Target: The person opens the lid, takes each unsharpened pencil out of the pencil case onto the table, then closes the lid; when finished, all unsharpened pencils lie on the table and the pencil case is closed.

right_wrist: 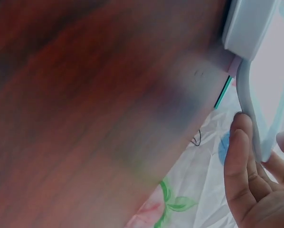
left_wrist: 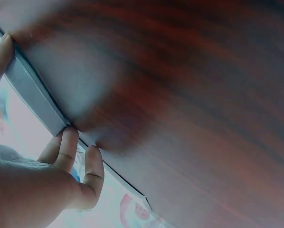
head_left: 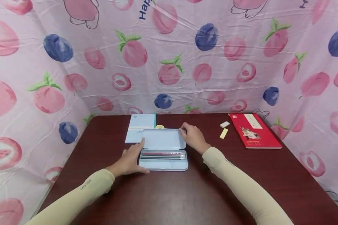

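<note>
A pale blue pencil case (head_left: pixel 157 164) lies on the table with its lid (head_left: pixel 164 139) raised at the back. Several pencils (head_left: pixel 162 156) lie side by side in the long rear compartment. My left hand (head_left: pixel 129 160) holds the case at its left end, thumb at the near corner and fingers towards the hinge; the left wrist view shows its fingertips (left_wrist: pixel 70 135) against the side. At the lid's far right corner, my right hand (head_left: pixel 195 137) pinches the edge. Fingers (right_wrist: pixel 239 142) behind the lid show in the right wrist view.
Behind the case lie a light blue booklet (head_left: pixel 133 134), partly covered by the lid, and a yellow roll (head_left: pixel 159 127). To the right are a white eraser (head_left: pixel 224 124), a yellow block (head_left: pixel 223 133) and a red book (head_left: pixel 253 131). A fruit-patterned curtain (head_left: pixel 183 90) surrounds the table (head_left: pixel 169 197).
</note>
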The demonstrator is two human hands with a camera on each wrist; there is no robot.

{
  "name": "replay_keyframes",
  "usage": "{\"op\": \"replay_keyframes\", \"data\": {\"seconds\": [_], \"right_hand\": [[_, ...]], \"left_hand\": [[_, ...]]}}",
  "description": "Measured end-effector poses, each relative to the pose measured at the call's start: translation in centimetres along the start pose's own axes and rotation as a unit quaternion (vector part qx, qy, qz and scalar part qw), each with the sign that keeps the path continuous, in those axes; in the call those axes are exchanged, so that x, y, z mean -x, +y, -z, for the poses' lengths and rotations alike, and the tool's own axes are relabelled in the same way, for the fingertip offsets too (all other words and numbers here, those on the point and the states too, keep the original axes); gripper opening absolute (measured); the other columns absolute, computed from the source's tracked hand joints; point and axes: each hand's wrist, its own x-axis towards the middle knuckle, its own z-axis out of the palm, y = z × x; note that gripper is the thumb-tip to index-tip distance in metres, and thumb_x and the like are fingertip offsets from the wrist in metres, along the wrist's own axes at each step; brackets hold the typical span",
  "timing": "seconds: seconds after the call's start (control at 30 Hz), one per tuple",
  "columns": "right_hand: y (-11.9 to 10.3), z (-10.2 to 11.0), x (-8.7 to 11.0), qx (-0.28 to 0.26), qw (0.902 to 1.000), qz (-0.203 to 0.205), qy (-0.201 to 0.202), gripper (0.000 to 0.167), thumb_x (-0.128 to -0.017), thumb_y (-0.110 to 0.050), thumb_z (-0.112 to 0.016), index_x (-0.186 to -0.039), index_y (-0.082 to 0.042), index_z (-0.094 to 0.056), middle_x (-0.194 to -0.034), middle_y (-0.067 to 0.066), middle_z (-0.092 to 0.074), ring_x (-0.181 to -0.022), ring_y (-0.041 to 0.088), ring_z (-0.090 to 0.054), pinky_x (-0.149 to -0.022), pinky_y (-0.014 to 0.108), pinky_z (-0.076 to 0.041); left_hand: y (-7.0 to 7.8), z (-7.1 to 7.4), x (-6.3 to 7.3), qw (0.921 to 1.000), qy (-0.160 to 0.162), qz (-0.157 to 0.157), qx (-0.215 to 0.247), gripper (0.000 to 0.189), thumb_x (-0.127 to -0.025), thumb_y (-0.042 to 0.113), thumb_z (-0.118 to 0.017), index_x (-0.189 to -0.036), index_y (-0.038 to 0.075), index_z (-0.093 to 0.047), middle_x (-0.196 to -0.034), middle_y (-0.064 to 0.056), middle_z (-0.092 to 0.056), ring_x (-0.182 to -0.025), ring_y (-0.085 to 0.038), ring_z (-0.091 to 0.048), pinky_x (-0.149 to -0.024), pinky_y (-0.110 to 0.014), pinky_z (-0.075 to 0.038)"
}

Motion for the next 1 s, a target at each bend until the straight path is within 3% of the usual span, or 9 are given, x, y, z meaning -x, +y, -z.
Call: {"op": "replay_keyframes", "data": {"seconds": [0.13,0.27,0.43,0.53,0.63,0.77,0.87,1.0], "right_hand": [[0.0,0.2,0.1,0.018,0.9997,-0.006,-0.015,0.029,-0.108,-0.031,-0.062,-0.12,-0.01,-0.077,-0.114,0.011,-0.078,-0.095,0.025,-0.07,-0.088,0.046,-0.059],[-0.1,0.4,0.7,0.03,0.9992,-0.001,-0.027,0.038,-0.108,-0.034,-0.062,-0.134,-0.008,-0.073,-0.123,0.013,-0.075,-0.104,0.028,-0.07,-0.095,0.048,-0.059],[-0.6,0.9,1.9,0.061,0.9979,0.021,-0.002,0.05,-0.107,-0.036,-0.064,-0.148,-0.007,-0.063,-0.129,0.015,-0.067,-0.082,0.021,-0.065,-0.079,0.042,-0.059],[-1.1,1.2,2.9,0.067,0.9955,0.055,0.037,0.044,-0.103,-0.032,-0.07,-0.14,-0.007,-0.068,-0.121,0.014,-0.063,-0.066,0.016,-0.055,-0.064,0.035,-0.052],[-1.8,1.6,4.0,0.059,0.9922,0.101,0.043,0.025,-0.098,-0.025,-0.078,-0.117,-0.009,-0.077,-0.104,0.009,-0.065,-0.067,0.014,-0.058,-0.061,0.031,-0.05],[-2.7,1.7,5.4,0.071,0.9865,0.146,-0.022,0.007,-0.092,-0.02,-0.084,-0.096,-0.014,-0.082,-0.087,-0.002,-0.067,-0.076,0.01,-0.064,-0.066,0.025,-0.052],[-3.2,1.6,6.2,0.095,0.9784,0.166,-0.078,0.005,-0.09,-0.019,-0.086,-0.094,-0.015,-0.084,-0.085,-0.004,-0.068,-0.073,0.008,-0.063,-0.066,0.024,-0.052],[-3.5,1.5,6.8,0.124,0.9696,0.177,-0.114,0.008,-0.088,-0.015,-0.087,-0.095,-0.014,-0.085,-0.083,-0.002,-0.067,-0.067,0.007,-0.057,-0.063,0.024,-0.05]], "left_hand": [[0.0,0.0,0.2,0.9991,-0.002,-0.014,-0.039,0.121,-0.074,0.057,-0.095,-0.168,0.012,-0.034,-0.147,-0.012,-0.053,-0.132,-0.029,-0.047,-0.101,-0.051,-0.038],[0.2,0.2,0.4,0.9982,0.001,-0.021,-0.055,0.111,-0.076,0.058,-0.093,-0.164,0.014,-0.043,-0.137,-0.007,-0.055,-0.123,-0.024,-0.046,-0.094,-0.043,-0.035],[0.0,0.1,0.5,0.9976,0.007,-0.029,-0.063,0.109,-0.075,0.061,-0.092,-0.163,0.015,-0.046,-0.135,-0.006,-0.056,-0.121,-0.023,-0.046,-0.093,-0.043,-0.035],[-0.1,0.0,0.5,0.9973,0.009,-0.028,-0.067,0.109,-0.075,0.061,-0.092,-0.162,0.015,-0.047,-0.136,-0.006,-0.056,-0.121,-0.022,-0.047,-0.093,-0.043,-0.035],[-0.1,0.0,0.5,0.9971,0.01,-0.027,-0.07,0.109,-0.075,0.062,-0.092,-0.162,0.016,-0.047,-0.136,-0.005,-0.057,-0.121,-0.022,-0.047,-0.093,-0.043,-0.035],[-0.1,0.0,0.5,0.9971,0.011,-0.025,-0.071,0.109,-0.074,0.062,-0.092,-0.162,0.016,-0.047,-0.137,-0.006,-0.057,-0.121,-0.022,-0.047,-0.094,-0.043,-0.035],[-0.1,0.0,0.5,0.9971,0.011,-0.025,-0.072,0.108,-0.074,0.061,-0.093,-0.162,0.015,-0.048,-0.138,-0.006,-0.057,-0.122,-0.022,-0.048,-0.093,-0.042,-0.036],[0.1,0.0,0.5,0.9972,0.012,-0.027,-0.069,0.108,-0.075,0.06,-0.093,-0.161,0.015,-0.049,-0.137,-0.007,-0.057,-0.122,-0.023,-0.048,-0.093,-0.042,-0.036]]}}
